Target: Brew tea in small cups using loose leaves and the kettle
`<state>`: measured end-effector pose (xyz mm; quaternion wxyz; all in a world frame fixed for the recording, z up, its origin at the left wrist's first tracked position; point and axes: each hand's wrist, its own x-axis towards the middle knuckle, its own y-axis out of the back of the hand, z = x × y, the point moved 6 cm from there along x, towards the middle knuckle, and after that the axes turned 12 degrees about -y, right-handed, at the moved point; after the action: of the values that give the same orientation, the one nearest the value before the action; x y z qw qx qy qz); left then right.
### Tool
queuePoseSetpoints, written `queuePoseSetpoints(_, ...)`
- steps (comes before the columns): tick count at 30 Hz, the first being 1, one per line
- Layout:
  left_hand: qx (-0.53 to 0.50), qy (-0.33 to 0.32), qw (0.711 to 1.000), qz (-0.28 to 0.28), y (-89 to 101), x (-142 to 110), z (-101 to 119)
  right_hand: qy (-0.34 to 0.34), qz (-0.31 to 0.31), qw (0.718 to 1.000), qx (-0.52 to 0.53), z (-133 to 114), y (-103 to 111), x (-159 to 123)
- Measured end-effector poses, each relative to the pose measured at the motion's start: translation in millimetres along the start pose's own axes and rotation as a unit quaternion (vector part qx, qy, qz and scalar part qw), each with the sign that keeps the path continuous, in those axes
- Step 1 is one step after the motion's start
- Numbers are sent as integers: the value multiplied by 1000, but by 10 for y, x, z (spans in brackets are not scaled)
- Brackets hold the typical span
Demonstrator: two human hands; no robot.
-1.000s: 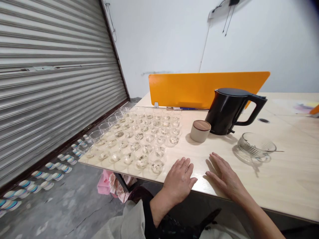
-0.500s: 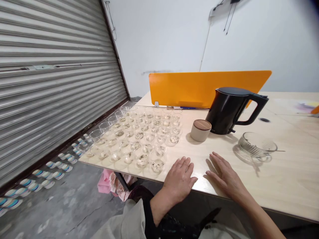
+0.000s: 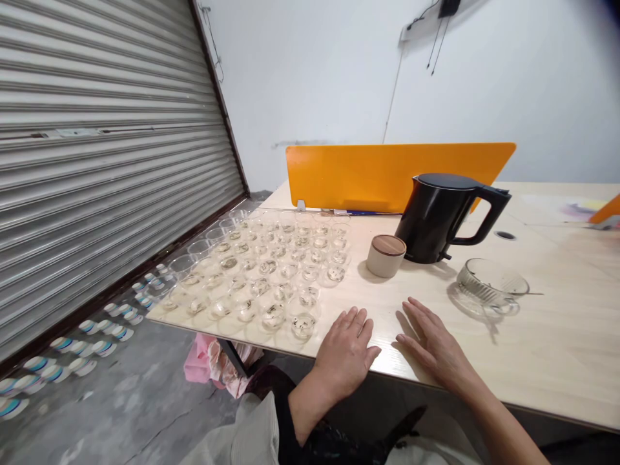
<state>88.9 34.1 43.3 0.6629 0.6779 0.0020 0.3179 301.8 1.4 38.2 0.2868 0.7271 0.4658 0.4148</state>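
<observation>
My left hand (image 3: 347, 352) rests flat near the table's front edge, fingers extended, holding nothing. Just left of it stand rows of clear cups (image 3: 303, 326), with dark bits resembling tea leaves in the bottoms of many. My right hand (image 3: 436, 345) is at the same edge, its thumb apart from the fingers and nothing in it. Beyond both hands sits a pale round canister (image 3: 385, 263) with a wooden lid. Behind that canister is a black electric kettle (image 3: 431, 219), handle to the right. A ribbed glass cup (image 3: 484, 284) stands on a clear saucer, with a thin stick poking out.
An orange divider (image 3: 397, 174) runs across the back of the pale wooden table (image 3: 547, 361). Several white and blue containers (image 3: 62, 345) line the floor by the roller shutter (image 3: 106, 168). Pink cloth (image 3: 201, 361) lies below the table's left side.
The view has shifted slightly, so the table items appear a little farther left. Both hands stay in nearly the same places on the table.
</observation>
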Motion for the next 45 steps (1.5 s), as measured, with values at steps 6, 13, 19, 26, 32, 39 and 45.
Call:
queuePoseSetpoints(6, 1, 0, 1000, -8, 1, 7, -1, -6, -1, 1000, -5, 20, -8, -2)
queuePoseSetpoints(13, -8, -3, 1000, 3, 4, 7, -2, 0, -1, 1000, -5, 6, 3, 10)
queuePoseSetpoints(19, -13, 0, 1000, 4, -4, 8, -7, 3, 3, 1000, -11, 18, -9, 10)
queuePoseSetpoints(26, -8, 0, 1000, 3, -18, 9, -6, 5, 13, 1000, -10, 56, -27, 16)
queuePoseSetpoints(32, -9, 2, 1000, 7, -44, -3, -10, 1, 11, 1000, -12, 23, -6, -4)
queuePoseSetpoints(39, 2, -4, 1000, 8, -65, -19, 4, -2, 0, 1000, 0, -59, 23, -42)
queuePoseSetpoints(45, 10, -7, 1000, 2, -44, -12, 9, -7, -9, 1000, 6, -94, 27, -50)
